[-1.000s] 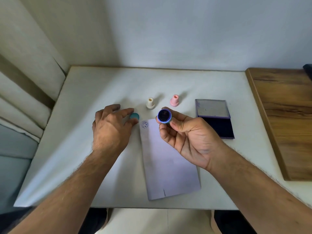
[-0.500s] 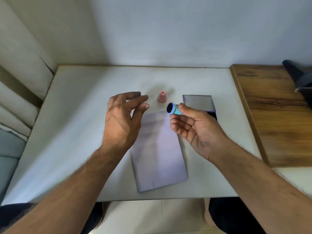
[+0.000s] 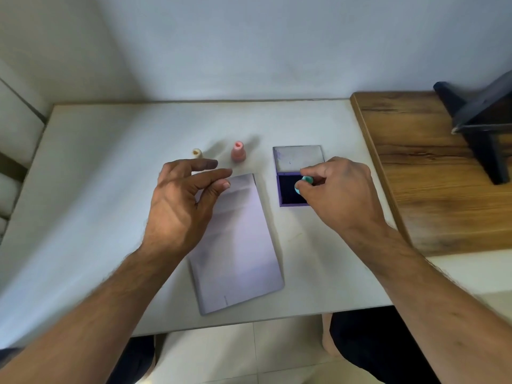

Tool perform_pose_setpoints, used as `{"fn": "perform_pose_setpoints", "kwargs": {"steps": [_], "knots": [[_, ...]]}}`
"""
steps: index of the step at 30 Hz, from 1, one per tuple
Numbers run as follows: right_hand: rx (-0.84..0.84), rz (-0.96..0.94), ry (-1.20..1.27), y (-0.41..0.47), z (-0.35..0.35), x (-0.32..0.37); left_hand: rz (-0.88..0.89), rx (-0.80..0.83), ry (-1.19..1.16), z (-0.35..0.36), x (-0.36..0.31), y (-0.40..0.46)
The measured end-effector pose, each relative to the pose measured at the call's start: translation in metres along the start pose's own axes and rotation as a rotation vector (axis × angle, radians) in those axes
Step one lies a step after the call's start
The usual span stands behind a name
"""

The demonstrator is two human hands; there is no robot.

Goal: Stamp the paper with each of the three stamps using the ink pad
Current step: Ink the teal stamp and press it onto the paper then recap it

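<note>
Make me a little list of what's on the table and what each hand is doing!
right hand: pinches the teal stamp over the ink pad
left hand: open, holds nothing, above the paper
pink stamp: upright, behind the paper
cream stamp: left of the pink one
ink pad lid: open
table: white

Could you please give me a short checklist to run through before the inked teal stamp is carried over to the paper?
1. Teal stamp gripped by the right hand: ok, pinched at the fingertips.
2. Stamp over the dark pad of the open ink pad: ok; actual contact cannot tell.
3. Paper flat on the table with bare area free: ok.
4. Left hand steadying the paper: not ok, it hovers open above the top left corner.
5. Pink stamp and cream stamp upright, out of the path: ok.
</note>
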State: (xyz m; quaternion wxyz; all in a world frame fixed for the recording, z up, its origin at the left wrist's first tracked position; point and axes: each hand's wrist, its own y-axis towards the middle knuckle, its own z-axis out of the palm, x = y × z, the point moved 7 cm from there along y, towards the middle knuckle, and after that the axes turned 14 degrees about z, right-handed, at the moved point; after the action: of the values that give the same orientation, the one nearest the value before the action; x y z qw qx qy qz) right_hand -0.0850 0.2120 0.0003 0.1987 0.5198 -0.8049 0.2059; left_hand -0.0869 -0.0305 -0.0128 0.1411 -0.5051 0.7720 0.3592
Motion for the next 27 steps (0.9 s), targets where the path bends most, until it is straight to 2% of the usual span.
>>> {"fn": "perform_pose_setpoints", "kwargs": {"steps": [4,15,21,24,27], "knots": [[0.006,-0.002,-0.035,-0.001,0.002,0.001,-0.013,-0.004,-0.015,-0.001,0.002,-0.001],[0.146,0.202,-0.019,0.011,0.009,-0.008,-0.016,0.003,-0.009,-0.003,0.002,-0.002],[0.141,0.091,-0.161,0.005,0.007,0.002,-0.003,0.001,0.005,-0.005,0.002,-0.002],[0.226,0.118,-0.150,0.006,0.013,-0.003,-0.021,-0.002,0.009,-0.007,0.007,-0.003],[0.206,0.123,-0.202,0.012,0.013,-0.001,-0.022,-0.006,0.007,-0.008,0.008,-0.005]]}}
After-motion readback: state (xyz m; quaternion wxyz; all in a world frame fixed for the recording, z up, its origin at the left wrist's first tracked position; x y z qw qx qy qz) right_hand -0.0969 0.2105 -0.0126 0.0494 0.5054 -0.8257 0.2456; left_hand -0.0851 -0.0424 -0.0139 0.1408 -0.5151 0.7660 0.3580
